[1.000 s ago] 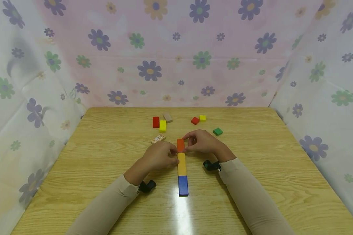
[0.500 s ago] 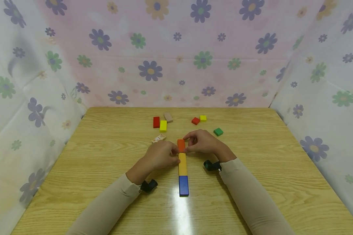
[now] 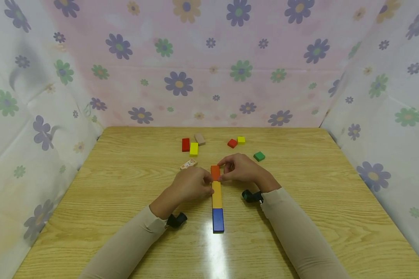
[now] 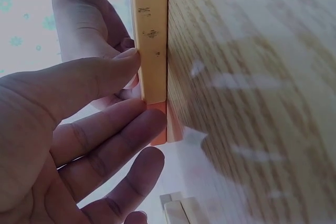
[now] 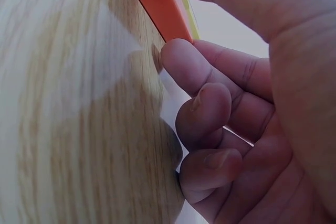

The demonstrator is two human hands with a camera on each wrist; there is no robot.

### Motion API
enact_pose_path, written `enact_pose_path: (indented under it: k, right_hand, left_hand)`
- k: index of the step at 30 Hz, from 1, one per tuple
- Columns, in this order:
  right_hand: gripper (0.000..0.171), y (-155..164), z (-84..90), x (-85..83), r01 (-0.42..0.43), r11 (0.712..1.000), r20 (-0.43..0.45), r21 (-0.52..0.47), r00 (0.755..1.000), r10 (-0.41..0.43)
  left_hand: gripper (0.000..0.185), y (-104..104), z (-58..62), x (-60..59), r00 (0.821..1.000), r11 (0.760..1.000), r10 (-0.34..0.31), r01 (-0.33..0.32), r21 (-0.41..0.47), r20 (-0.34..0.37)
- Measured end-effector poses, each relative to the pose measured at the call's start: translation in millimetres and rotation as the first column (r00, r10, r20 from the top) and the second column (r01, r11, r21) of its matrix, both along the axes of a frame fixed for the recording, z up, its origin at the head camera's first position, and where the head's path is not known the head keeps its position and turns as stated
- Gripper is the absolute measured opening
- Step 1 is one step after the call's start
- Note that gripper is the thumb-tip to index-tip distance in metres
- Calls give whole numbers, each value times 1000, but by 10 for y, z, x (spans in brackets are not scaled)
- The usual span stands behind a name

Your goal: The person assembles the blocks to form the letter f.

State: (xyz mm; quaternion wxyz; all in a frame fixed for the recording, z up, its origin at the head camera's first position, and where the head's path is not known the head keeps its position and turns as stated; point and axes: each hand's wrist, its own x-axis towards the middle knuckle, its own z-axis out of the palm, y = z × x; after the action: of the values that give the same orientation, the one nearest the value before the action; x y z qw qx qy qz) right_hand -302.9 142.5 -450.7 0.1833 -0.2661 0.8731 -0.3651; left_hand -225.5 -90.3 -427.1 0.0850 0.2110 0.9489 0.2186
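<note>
Three wooden blocks lie end to end in a row: a blue block (image 3: 218,221) nearest, a yellow-orange block (image 3: 217,195) in the middle and an orange block (image 3: 215,173) at the far end. From the left, my left hand (image 3: 192,184) rests its thumb on the side of the yellow-orange block (image 4: 150,35), its fingertips at the joint with the orange one. Across the row, my right hand (image 3: 240,167) holds the orange block (image 5: 163,3) between thumb and index finger, the index at its far end. Its other fingers are curled in.
Beyond the left hand lie a patterned block (image 3: 189,164), a red block (image 3: 185,145), a yellow block (image 3: 193,149) and a plain wood block (image 3: 199,139). At the back right are small red (image 3: 232,143), yellow (image 3: 241,140) and green (image 3: 259,156) pieces. Flowered cloth (image 3: 209,66) surrounds the table.
The left forearm has shifted very slightly to the right since a second ago. Both hands and the row of blocks otherwise keep their places.
</note>
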Motion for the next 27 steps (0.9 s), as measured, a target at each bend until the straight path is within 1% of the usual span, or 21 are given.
enact_pose_path:
  k: [6,14,23,27]
  right_hand:
    - [47,0,8,9,-1,1000,6,-5,1000,1]
    - [46,-3,26,24,-6,1000,13,-12,1000,6]
    - [46,3,20,22,0,1000,17,0,1000,0]
    - [45,0,24,24,1,1000,12,2,1000,-1]
  left_hand:
    - [29,-6,7,6,1000,1000,-3,3,-1,-4]
    - [29,-2,23,14,1000,1000,7,-7,3,27]
    - [29,8,20,20,1000,1000,9,-9,-11,27]
    - [29,14,28,28,1000,1000,4,-4,-27,13]
